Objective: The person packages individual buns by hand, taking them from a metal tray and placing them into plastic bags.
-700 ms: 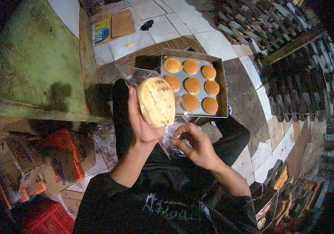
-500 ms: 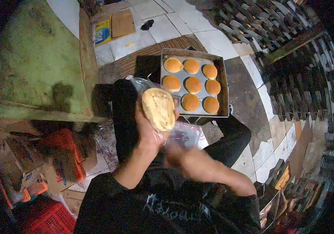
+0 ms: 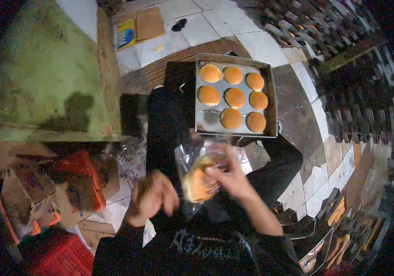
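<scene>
In my right hand (image 3: pixel 227 172) is a bun (image 3: pixel 198 184), gripped from its right side above my lap, with clear plastic around and behind it. Blurred by motion, my left hand (image 3: pixel 153 198) is off the bun to its left, with its fingers apart and nothing in them. Beyond my hands a square metal tray (image 3: pixel 210 120) holds several round golden buns (image 3: pixel 234 97) in rows, with a bare spot at its near left corner.
A green surface (image 3: pixel 45 73) is at the left, above cardboard boxes (image 3: pixel 70 202) and a red crate (image 3: pixel 65 260). Dark stacked metal pieces (image 3: pixel 353 92) fill the right side. My bent legs flank the tray's near edge.
My left hand has let go of the bun and moved down and left. The bun is now in my right hand, lower and turned. The view has shifted slightly.
</scene>
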### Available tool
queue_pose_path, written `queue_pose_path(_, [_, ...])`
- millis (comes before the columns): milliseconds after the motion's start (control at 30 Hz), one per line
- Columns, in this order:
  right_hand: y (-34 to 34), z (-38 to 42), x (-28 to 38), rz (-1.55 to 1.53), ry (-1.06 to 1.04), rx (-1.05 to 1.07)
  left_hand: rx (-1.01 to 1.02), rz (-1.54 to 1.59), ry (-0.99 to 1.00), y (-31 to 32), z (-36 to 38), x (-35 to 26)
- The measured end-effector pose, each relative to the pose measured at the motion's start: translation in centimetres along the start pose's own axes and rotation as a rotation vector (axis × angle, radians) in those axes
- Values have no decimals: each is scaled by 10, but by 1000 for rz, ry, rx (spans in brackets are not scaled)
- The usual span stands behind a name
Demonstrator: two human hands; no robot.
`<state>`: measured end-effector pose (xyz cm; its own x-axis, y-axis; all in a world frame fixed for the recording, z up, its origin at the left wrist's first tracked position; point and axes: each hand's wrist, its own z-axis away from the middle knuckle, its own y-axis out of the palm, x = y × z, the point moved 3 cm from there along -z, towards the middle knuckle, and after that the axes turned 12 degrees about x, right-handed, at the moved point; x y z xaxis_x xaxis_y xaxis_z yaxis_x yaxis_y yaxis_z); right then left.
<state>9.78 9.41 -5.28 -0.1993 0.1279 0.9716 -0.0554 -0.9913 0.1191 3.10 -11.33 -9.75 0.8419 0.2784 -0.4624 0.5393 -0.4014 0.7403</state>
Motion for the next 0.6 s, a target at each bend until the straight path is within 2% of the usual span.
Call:
queue_pose_path(33, [21, -2, -16, -152, 91, -67, -710, -429, -98, 7, -8, -8])
queue_pose_path(67, [32, -3, -53, -120, 86, -136, -1433, -846, -201, 28, -14, -18])
queue_pose_path(133, [48, -6, -76, -38, 167, -155, -1460, -1133, -368, 17, -5, -6])
queue_pose_path(200, [52, -9, -90, -559, 206, -171, -1473, -1150, -443, 9, 4, -3])
queue_pose_path(267, [41, -12, -81, -632, 262, -202, -1552, -1006, -395, -8, 12, -3])
queue_pose_path(333, [32, -25, -60, 106, 285, 20, -1548, -1069, -371, 0, -10, -13])
queue_pose_path(400, [26, -21, -19, 50, 289, 27, -1368, -1056, -150, 17, -33, -20])
queue_pose_path(433, [25, -13, 22, 394, 9, 20, -1224, -1369, -154, 41, -45, -35])
queue_pose_path(467, [31, -2, 51, 727, -265, 11, -1130, -1298, -141, 62, -46, -42])
queue_pose_path(500, [36, 9, 66, 782, -543, -43, -943, -1476, 64, 67, -51, -48])
queue_pose_path(533, [38, 20, 60, 703, -799, -96, -728, -1642, 288, 71, -55, -53])
queue_pose_path(567, [37, 16, 38, 797, -718, -123, -819, -1674, 288, 63, -47, -45])
queue_pose_path(600, [37, 12, 14, 887, -631, -146, -964, -1661, -38, 49, -37, -40])
